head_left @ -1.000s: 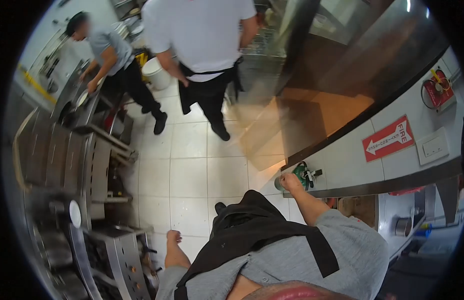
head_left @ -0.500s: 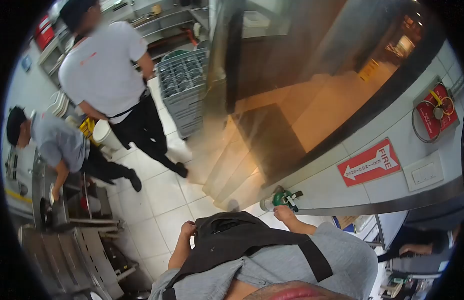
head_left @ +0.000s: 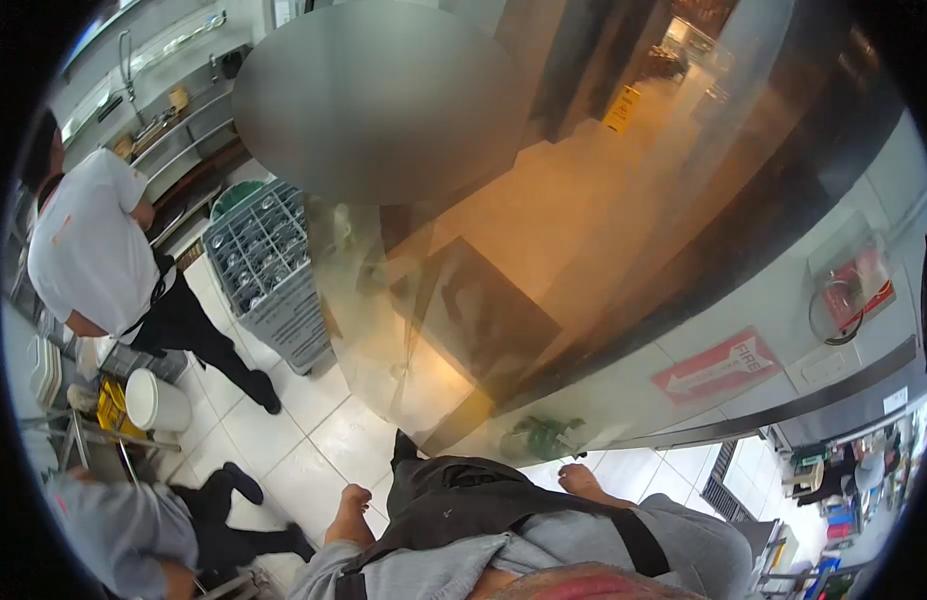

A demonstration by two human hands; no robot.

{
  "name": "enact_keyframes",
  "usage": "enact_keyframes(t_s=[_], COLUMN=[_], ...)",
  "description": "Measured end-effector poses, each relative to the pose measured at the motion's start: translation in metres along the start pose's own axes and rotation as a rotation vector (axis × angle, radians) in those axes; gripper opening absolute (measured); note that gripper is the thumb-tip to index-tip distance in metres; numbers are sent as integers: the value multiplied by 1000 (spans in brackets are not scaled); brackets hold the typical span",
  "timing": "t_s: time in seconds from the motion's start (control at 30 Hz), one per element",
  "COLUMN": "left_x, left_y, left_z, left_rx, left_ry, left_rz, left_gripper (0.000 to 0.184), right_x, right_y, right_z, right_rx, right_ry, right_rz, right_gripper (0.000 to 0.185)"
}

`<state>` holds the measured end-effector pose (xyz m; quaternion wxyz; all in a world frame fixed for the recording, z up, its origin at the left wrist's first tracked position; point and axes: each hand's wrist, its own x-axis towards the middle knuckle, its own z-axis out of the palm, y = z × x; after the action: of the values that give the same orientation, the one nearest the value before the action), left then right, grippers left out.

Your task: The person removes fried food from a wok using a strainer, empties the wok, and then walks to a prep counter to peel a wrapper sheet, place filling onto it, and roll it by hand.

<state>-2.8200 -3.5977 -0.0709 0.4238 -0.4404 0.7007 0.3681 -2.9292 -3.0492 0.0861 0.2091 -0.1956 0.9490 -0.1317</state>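
My left hand (head_left: 354, 498) hangs at my left side beside my black apron (head_left: 464, 485), its fingers curled with nothing visible in them. On the other side, my right hand (head_left: 579, 480) is also low, fingers curled, close below a green cylinder-like object (head_left: 539, 438) on the floor by the wall. No contact between them is clear. A clear plastic strip curtain (head_left: 374, 345) hangs in front of me, and the green object shows hazily through it. Beyond lies a dark floor mat (head_left: 484, 315).
A person in a white shirt (head_left: 89, 235) stands left near a grey glass rack stack (head_left: 269, 270). Another person in grey (head_left: 124, 530) is at lower left, near a white bucket (head_left: 159, 400). A yellow floor sign (head_left: 622, 108) stands beyond. A fire extinguisher sign (head_left: 719, 365) is on the right wall.
My view has turned and moved forward toward the curtain. The glass racks and both people now appear farther left. The curtain now covers the green object and the wall sign.
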Motion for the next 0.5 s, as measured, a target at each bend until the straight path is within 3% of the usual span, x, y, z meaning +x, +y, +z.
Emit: enact_keyframes(t_s=[0.13, 0.2, 0.23, 0.37, 0.5], left_x=[38, 66, 78, 74, 125], left_y=[54, 87, 100, 153, 167], left_z=[-44, -69, -79, -130, -138], left_rx=[22, 49, 73, 171, 268], left_ry=[-123, -114, -102, -93, -125], left_rz=[144, 195, 227, 261, 261], left_gripper=[15, 14, 14, 10, 11], right_x=[7, 21, 26, 38, 42], right_y=[-27, -72, -66, -116, -86], right_z=[-2, -26, -5, -22, 17], right_rx=[-48, 80, 191, 228, 102], right_ry=[-139, -129, -103, 92, 57], right_rz=[300, 372, 449, 332, 494], right_gripper=[20, 23, 26, 27, 27])
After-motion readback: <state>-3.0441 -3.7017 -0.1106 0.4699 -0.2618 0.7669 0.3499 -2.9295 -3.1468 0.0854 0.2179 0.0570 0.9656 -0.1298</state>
